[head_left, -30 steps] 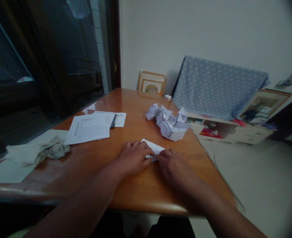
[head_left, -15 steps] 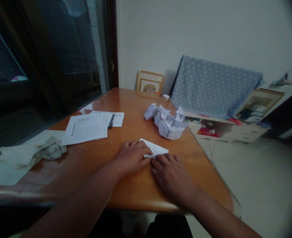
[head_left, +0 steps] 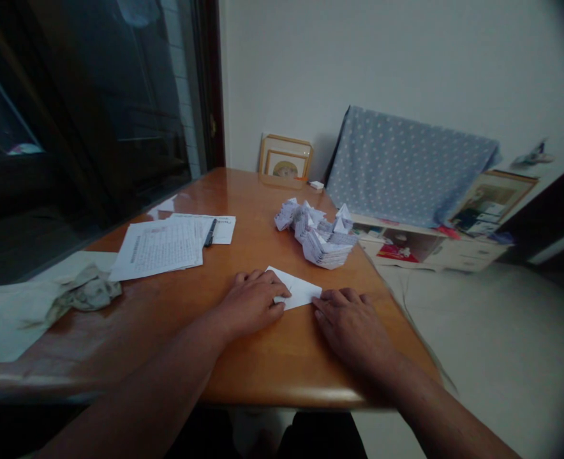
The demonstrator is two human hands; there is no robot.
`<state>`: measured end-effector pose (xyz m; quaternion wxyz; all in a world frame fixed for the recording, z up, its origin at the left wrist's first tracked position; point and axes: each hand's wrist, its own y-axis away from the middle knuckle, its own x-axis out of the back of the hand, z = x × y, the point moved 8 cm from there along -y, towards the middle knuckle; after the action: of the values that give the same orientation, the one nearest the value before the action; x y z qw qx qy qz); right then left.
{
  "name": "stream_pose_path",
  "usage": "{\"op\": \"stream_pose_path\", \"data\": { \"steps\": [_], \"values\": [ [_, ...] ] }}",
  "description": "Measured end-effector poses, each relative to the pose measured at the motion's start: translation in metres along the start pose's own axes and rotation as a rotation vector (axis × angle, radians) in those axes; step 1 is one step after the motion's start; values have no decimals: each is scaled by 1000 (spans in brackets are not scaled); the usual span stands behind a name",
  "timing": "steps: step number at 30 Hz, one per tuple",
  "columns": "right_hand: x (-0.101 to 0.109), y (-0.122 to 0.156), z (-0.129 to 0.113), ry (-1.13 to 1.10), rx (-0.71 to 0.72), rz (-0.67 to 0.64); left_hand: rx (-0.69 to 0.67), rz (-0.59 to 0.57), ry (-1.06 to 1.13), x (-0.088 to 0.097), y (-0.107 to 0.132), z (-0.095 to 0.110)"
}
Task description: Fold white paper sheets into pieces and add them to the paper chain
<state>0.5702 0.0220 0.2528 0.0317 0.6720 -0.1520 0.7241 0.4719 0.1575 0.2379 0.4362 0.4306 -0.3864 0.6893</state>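
Note:
A small white folded paper (head_left: 300, 288) lies on the tabletop in front of me, pointed towards the right. My left hand (head_left: 253, 299) rests over its left end and holds it down, thumb and fingers on the sheet. At the paper's right tip is my right hand (head_left: 351, 319), palm down with fingers stretched out and fingertips touching the corner. Part of the sheet is hidden under the left fingers. Beyond the hands stand several folded paper shapes (head_left: 330, 247), nested together in stacks, with print on them.
Printed sheets (head_left: 160, 248) and a black pen (head_left: 210, 233) lie on the left of the wooden table (head_left: 263, 376). Nearer is a crumpled grey cloth (head_left: 90, 290). A small white box (head_left: 316, 185) and a framed picture (head_left: 286, 159) are at the far end.
My right hand has slid right along the paper to its tip, uncovering more of the sheet. The left hand stays on the paper. The view has shifted slightly.

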Motion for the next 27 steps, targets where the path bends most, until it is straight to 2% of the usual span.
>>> {"op": "stream_pose_path", "data": {
  "steps": [5, 11, 20, 27],
  "values": [
    [-1, 0, 1, 19, -63, 22, -2, 1, 17, 1, 1, 0],
    [2, -2, -13, 96, -53, 26, -6, 5, 11, 1, 0, -1],
    [5, -6, -52, 43, 50, -6, -12, -11, 26, -1, -1, -5],
    [3, -7, -74, -31, 68, 14, -13, -26, 25, -2, -1, -7]
  ]
}}
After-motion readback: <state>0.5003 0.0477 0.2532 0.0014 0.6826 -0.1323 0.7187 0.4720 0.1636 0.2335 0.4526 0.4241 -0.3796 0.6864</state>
